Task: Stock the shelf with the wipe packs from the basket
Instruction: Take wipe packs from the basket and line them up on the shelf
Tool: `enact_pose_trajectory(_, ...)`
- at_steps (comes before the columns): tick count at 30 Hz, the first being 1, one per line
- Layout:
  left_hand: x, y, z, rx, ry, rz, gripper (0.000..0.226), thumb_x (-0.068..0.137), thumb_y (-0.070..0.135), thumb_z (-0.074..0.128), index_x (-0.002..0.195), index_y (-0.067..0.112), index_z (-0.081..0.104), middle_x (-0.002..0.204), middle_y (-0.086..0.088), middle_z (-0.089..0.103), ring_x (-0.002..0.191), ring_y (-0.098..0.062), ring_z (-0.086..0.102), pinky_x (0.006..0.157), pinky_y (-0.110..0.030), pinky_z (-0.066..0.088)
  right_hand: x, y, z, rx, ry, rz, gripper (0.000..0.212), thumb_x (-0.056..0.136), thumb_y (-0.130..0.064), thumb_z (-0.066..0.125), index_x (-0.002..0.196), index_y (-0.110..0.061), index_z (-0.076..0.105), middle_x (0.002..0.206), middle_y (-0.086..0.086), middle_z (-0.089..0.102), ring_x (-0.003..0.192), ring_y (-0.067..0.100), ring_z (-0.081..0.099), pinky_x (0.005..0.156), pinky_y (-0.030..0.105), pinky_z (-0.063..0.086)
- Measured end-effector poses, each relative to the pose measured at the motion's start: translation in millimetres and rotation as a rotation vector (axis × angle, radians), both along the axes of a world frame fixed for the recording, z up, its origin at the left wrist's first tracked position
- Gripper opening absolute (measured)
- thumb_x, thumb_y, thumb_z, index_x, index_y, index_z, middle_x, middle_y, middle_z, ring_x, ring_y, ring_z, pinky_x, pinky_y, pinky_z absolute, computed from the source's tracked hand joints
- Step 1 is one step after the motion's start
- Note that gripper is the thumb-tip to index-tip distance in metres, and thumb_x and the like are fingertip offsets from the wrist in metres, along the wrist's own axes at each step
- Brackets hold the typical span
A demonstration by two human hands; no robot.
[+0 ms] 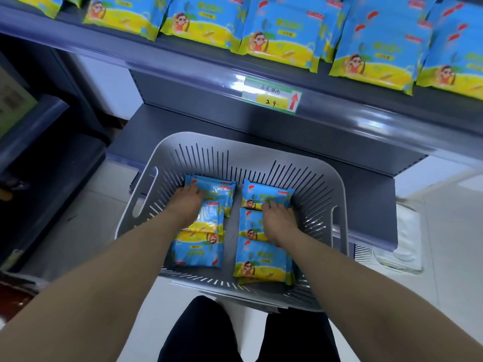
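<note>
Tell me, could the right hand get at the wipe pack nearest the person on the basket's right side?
Probably yes. The nearest pack lies on top in the basket with nothing on it, just behind the right hand, whose fingers are at the far pack; drawing back should do.

A green price label [271, 96] shows a red arrow and a handwritten 29. A dark cabinet [39, 165] stands left on the pale tiled floor [86, 226]. A whitish plastic container [402, 244] lies right.

My only camera rides on my head, a wide-angle lens tipped forward and steeply down, so it looks straight into the basket [248, 152] close beneath me, catches the shelf [183, 69] slanting across the top, and my own legs [198, 330] at the bottom edge.
</note>
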State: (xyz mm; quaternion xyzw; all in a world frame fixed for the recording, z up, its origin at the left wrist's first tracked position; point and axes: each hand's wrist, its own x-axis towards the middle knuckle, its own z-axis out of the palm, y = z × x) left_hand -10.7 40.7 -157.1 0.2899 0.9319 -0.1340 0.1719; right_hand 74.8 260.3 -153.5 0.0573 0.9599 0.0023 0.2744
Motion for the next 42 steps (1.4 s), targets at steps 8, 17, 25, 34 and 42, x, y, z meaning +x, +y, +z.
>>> enact_pose_trajectory(8, 5, 1, 59, 0.082, -0.075, 0.042, 0.033, 0.082, 0.02, 0.061, 0.112, 0.014, 0.053, 0.113, -0.007, 0.062, 0.103, -0.029, 0.058, 0.083, -0.031, 0.043, 1, 3, 48, 0.061, 0.057, 0.045, 0.034, 0.083, -0.007, 0.052, 0.117, -0.011, 0.054, 0.125, 0.013, 0.045, 0.12, 0.032, 0.038, 0.098, 0.048, 0.03)
enact_pose_trajectory(17, 6, 23, 136, 0.343, -0.051, 0.006, 0.029, 0.075, 0.026, 0.067, 0.097, 0.014, 0.054, 0.099, -0.01, 0.066, 0.094, -0.033, 0.059, 0.07, -0.033, 0.04, -15, 6, 141, 0.038, 0.416, 0.078, 0.038, 0.079, 0.0, 0.048, 0.114, -0.014, 0.05, 0.102, 0.008, 0.068, 0.098, 0.03, 0.062, 0.085, 0.038, 0.037)
enact_pose_trajectory(25, 11, 95, 276, 0.609, 0.035, -0.121, 0.027, 0.076, 0.025, 0.071, 0.08, 0.018, 0.046, 0.075, 0.001, 0.053, 0.067, -0.021, 0.048, 0.053, -0.031, 0.035, -4, 77, 283, 0.123, 0.712, 0.084, 0.032, 0.084, -0.013, 0.056, 0.114, -0.018, 0.051, 0.085, 0.006, 0.066, 0.091, 0.03, 0.058, 0.092, 0.04, 0.032)
enact_pose_trajectory(34, 26, 216, 332, 0.785, 0.037, -0.274, 0.033, 0.072, 0.026, 0.074, 0.075, 0.023, 0.041, 0.069, 0.005, 0.05, 0.063, -0.018, 0.046, 0.05, -0.029, 0.032, 7, 211, 351, 0.276, 0.67, -0.105, 0.033, 0.085, -0.016, 0.054, 0.117, -0.023, 0.053, 0.11, 0.008, 0.064, 0.109, 0.029, 0.055, 0.097, 0.037, 0.028)
enact_pose_trajectory(42, 16, 293, 331, 0.872, -0.057, -0.201, 0.03, 0.07, 0.025, 0.075, 0.073, 0.025, 0.045, 0.064, 0.011, 0.047, 0.06, -0.01, 0.043, 0.054, -0.029, 0.035, -17, 302, 332, 0.186, 0.496, -0.073, 0.022, 0.084, -0.036, 0.061, 0.099, -0.02, 0.055, 0.104, 0.004, 0.063, 0.103, 0.027, 0.055, 0.083, 0.036, 0.03)
